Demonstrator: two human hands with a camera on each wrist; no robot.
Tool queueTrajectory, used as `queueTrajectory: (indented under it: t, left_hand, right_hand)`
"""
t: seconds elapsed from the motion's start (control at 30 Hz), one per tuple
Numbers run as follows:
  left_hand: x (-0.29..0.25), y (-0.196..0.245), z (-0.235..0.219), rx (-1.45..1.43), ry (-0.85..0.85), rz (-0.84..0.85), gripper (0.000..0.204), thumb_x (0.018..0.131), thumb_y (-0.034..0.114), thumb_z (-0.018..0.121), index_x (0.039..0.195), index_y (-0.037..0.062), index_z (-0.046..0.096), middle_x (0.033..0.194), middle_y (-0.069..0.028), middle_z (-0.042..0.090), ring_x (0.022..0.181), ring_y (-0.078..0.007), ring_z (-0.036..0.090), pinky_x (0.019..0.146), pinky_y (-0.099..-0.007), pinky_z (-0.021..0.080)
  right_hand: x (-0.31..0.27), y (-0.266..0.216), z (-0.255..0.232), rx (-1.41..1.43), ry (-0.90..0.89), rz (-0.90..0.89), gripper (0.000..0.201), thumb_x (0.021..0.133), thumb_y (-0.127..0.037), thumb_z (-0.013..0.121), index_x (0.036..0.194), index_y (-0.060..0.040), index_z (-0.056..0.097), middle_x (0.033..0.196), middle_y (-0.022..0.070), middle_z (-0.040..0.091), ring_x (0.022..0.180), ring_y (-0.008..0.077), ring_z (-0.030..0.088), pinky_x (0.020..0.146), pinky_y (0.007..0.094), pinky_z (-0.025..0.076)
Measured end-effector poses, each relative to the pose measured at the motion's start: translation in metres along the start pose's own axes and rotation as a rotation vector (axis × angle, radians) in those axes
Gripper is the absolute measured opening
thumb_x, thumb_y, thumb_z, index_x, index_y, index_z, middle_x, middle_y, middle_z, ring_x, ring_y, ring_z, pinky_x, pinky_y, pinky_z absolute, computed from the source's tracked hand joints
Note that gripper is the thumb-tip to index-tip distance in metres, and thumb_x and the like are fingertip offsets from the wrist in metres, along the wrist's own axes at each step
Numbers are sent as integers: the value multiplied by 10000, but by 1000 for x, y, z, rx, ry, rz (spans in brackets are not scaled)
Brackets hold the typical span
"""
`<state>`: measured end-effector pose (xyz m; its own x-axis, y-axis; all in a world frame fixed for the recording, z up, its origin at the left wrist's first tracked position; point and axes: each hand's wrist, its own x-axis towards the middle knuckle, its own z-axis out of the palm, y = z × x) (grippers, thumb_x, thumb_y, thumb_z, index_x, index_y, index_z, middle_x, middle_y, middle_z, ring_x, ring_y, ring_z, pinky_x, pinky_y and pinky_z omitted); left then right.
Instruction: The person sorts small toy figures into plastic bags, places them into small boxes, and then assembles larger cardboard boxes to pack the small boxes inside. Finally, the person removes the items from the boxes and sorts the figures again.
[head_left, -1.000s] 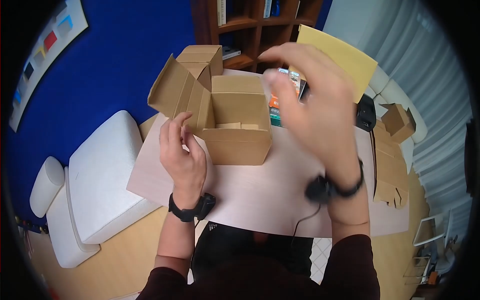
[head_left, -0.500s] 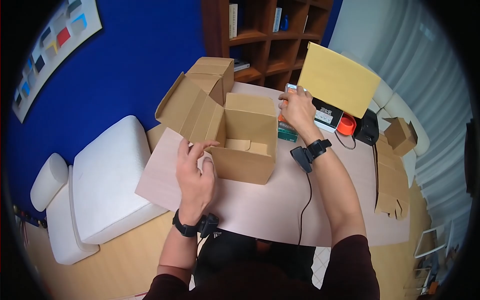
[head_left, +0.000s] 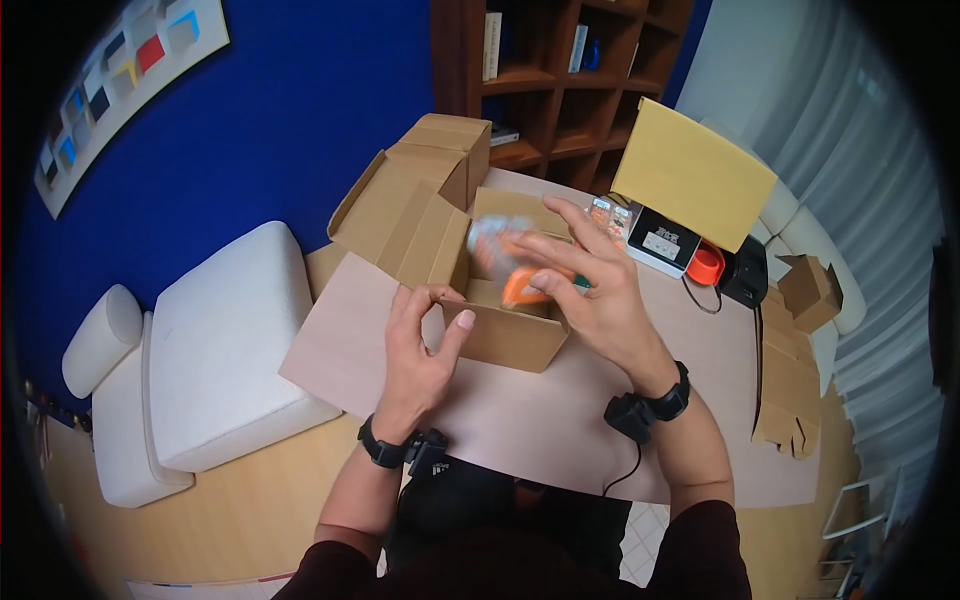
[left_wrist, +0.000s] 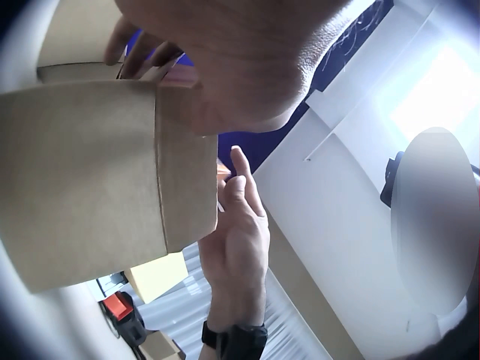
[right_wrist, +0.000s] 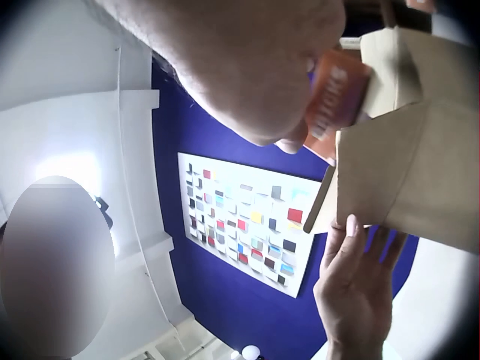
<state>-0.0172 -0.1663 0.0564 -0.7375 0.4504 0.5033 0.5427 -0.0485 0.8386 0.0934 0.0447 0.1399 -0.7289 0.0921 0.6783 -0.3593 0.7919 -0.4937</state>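
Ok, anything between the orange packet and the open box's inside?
Nothing visible: the right hand holds the orange packet over the open box; its wide flap folds outward to the left, and the left hand grips the near-left corner.

My feed centres on an orange packet [right_wrist: 339, 91] against a plain brown carton [head_left: 505, 340].
I make out pale lettering on the packet's orange face. I see a pinkish table [head_left: 480, 425], a white couch [head_left: 225, 350] left, a yellow board [head_left: 695, 175] far right, 2 black wristbands [head_left: 670, 398], and a blue wall [head_left: 330, 100] far left, its white panel [right_wrist: 247, 225] patterned with red, yellow, blue and black blocks.
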Motion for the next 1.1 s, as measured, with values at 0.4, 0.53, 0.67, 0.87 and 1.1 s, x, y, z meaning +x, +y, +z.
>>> queueTrajectory:
  t: [0.4,0.53,0.67,0.87,1.1]
  left_hand:
    - [12,2,29,78,303,164,1133,904,-29,763,1725,102,-8,1344,-220,675,1273,-377,663,1115,-458,485]
    - [11,0,25,293,193,215,972,842,9,764,1686,80,286,1348,-148,665,1349,-407,591,1160,-513,418]
    - [-8,44,30,586,-77,243,841,855,321,806,1613,172,473,1493,-195,542,1499,-483,377,1155,-757,290]
    - [-25,61,51,705,-112,255,825,879,439,809,1593,170,496,1531,-229,495,1493,-539,355,1150,-747,309]
    - [-23,48,41,669,-70,276,517,937,200,732,1449,186,661,1524,-217,533,1472,-526,408,1193,-578,400]
  right_hand:
    - [-20,104,23,425,-3,489,394,1055,-177,680,1389,32,658,1414,164,684,1269,219,640,1100,332,475]
    - [-34,100,25,286,29,464,209,1025,-57,639,1137,38,787,1276,112,750,1128,182,690,998,294,514]
    - [-43,111,25,161,21,496,218,1009,19,594,1116,62,778,997,26,743,896,83,635,814,271,530]
    - [-44,93,26,226,59,603,193,989,33,619,1041,54,803,969,5,753,890,59,629,779,236,516]
    - [-44,62,21,608,255,609,421,965,80,608,1375,30,692,1170,48,751,1002,69,652,860,224,527]
